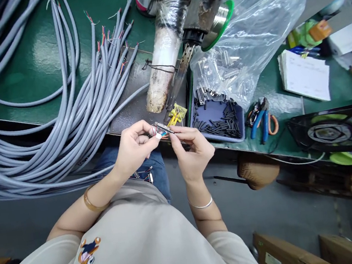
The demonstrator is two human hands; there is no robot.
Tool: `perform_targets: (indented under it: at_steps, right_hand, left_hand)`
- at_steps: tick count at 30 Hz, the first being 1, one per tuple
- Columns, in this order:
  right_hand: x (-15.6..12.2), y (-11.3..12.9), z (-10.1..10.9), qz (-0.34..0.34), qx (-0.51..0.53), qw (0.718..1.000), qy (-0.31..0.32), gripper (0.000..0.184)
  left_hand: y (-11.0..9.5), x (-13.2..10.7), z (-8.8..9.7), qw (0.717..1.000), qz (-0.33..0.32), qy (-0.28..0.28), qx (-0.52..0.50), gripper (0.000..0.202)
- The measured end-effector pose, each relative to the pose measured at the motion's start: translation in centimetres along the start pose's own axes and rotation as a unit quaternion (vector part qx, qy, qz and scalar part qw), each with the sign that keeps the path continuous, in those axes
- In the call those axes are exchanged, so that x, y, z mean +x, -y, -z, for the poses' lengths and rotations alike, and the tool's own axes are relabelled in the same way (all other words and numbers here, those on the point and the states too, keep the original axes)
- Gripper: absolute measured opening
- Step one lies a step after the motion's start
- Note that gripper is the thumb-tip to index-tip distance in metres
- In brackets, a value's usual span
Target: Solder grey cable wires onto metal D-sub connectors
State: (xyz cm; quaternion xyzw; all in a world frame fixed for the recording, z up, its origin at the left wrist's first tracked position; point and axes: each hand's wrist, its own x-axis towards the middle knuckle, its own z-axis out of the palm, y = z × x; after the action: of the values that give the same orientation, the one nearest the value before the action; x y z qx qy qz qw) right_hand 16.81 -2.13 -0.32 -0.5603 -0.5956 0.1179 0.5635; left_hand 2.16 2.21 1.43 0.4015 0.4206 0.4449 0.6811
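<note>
In front of my lap, a small metal multi-pin connector (pixel 163 128) is held between my two hands. Thin coloured wires (pixel 163 136), among them red, blue and orange, show just below it. My left hand (pixel 137 148) is closed, thumb and forefinger pinching at the wires by the connector's left end. With its fingers pressed together, my right hand (pixel 193 149) grips the connector's right end. Which wires join the connector is too small to tell. Close beyond my fingers lies a yellow packet (pixel 177 114).
Grey cables (pixel 93 104) with stripped ends crowd the left. A white wrapped post (pixel 166 59) and a solder spool (pixel 220 25) stand ahead. Right are a bin (pixel 241 127) of black tubes, a plastic bag (pixel 264 14) of connectors, pliers (pixel 264 126) and a fan (pixel 339 131).
</note>
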Motion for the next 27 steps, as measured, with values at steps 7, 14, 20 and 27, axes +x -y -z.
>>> perform_targets:
  at_steps: [7, 14, 20, 27]
  right_hand:
    - [0.2, -0.2, -0.2, 0.084, -0.047, 0.995, 0.006, 0.016]
    - [0.6, -0.4, 0.0, 0.092, -0.046, 0.995, 0.006, 0.017]
    - [0.9, -0.5, 0.0, 0.099, -0.062, 0.993, 0.013, 0.015]
    - [0.9, -0.6, -0.1, 0.100, -0.060, 0.993, 0.008, 0.016]
  left_hand:
    - [0.0, 0.5, -0.4, 0.998, -0.060, -0.019, 0.005, 0.020]
    - [0.0, 0.7, -0.6, 0.993, -0.096, -0.032, 0.056, 0.017]
    - [0.0, 1.0, -0.7, 0.991, -0.106, -0.040, 0.075, 0.016]
    - [-0.1, 0.8, -0.7, 0.991, -0.101, -0.039, 0.083, 0.017]
